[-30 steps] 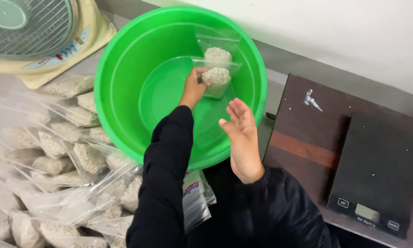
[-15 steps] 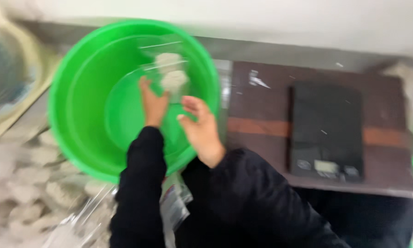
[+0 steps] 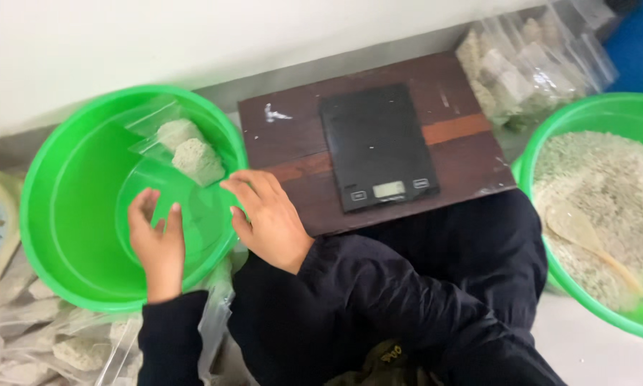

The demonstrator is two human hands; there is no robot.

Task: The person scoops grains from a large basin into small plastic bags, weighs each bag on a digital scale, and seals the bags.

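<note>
Since the earlier frame, both hands have been drawn back toward the near rim of the round green plastic basin, and the view has been swung rightward, so that a second green basin filled with pale grain is now seen at the right. The left hand is held inside the basin, fingers loosely spread, nothing gripped. The right hand is held over the basin's right rim, fingers partly curled and empty. Two clear plastic bags packed with pale grain are left lying against the basin's far wall, apart from both hands. A flat black digital kitchen scale is seen on a dark brown wooden surface just right of the basin. More filled clear bags are piled beyond the surface.
</note>
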